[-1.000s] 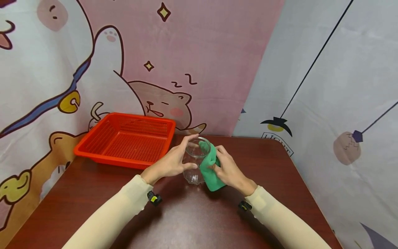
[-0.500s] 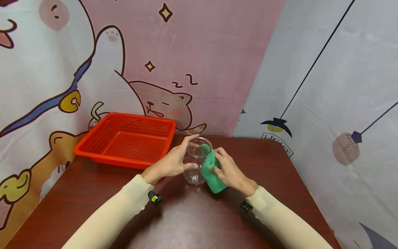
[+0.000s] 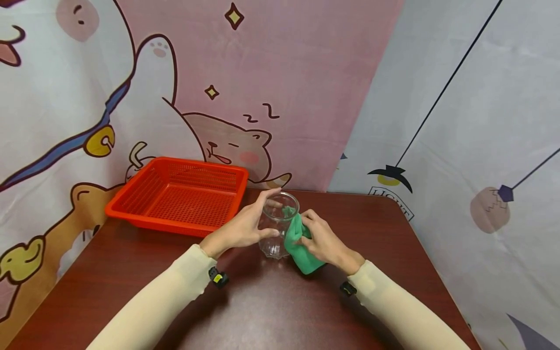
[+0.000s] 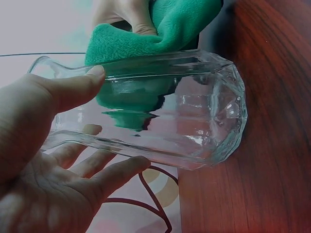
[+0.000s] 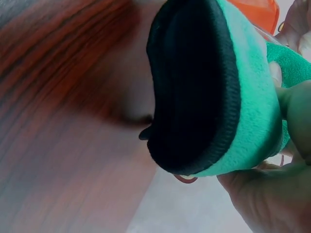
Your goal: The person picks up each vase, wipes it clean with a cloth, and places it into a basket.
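Glass jar (image 3: 276,228) gripped upright by left hand (image 3: 245,227); right hand (image 3: 321,240) pinches green cloth (image 3: 299,245) against it.

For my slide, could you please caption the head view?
Left hand holds glass jar; right hand wipes with green cloth.

An orange basket (image 3: 179,198) sits at the back left of the dark wooden table (image 3: 262,311), against cartoon backdrops.
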Tool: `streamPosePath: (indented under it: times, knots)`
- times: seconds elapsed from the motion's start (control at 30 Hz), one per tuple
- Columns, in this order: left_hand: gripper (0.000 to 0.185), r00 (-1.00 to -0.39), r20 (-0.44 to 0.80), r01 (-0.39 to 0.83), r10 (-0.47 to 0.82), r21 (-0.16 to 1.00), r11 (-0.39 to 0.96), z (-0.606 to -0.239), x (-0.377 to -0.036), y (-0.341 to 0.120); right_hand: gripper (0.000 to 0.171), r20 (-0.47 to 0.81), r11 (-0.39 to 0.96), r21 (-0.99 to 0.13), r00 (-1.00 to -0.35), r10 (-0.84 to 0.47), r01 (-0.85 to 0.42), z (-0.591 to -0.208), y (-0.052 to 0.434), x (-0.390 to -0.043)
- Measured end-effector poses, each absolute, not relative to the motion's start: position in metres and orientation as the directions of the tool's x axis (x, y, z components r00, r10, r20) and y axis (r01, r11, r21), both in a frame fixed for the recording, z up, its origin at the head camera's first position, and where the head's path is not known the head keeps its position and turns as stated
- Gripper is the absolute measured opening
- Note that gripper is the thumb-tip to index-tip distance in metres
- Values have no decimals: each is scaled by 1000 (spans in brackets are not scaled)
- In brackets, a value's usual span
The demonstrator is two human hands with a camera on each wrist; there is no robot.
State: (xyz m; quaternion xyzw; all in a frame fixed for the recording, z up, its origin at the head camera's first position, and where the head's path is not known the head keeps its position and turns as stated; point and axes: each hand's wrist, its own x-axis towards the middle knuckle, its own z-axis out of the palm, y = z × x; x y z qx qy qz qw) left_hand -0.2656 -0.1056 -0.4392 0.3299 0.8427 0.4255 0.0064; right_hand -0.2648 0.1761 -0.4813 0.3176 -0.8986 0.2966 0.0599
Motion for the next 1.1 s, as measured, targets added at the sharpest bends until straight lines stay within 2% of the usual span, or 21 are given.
streamPosePath:
  times: [0.23,0.73,1.1]
  knots:
    - [113,-787,258,539,560,728,423,-439,-265,-105,31,257,638,-481,-793,-553,-601,-484,178,-266]
    - [113,-780,272,557,564,713,427,-438,-265,-105,36,200,663,-466,-800,-565,-585,-489,181,-266]
    - [114,-787,263,547,558,714,436,-437,-264,-105,24,156,672,-439,-787,-596,-596,-495,183,-268]
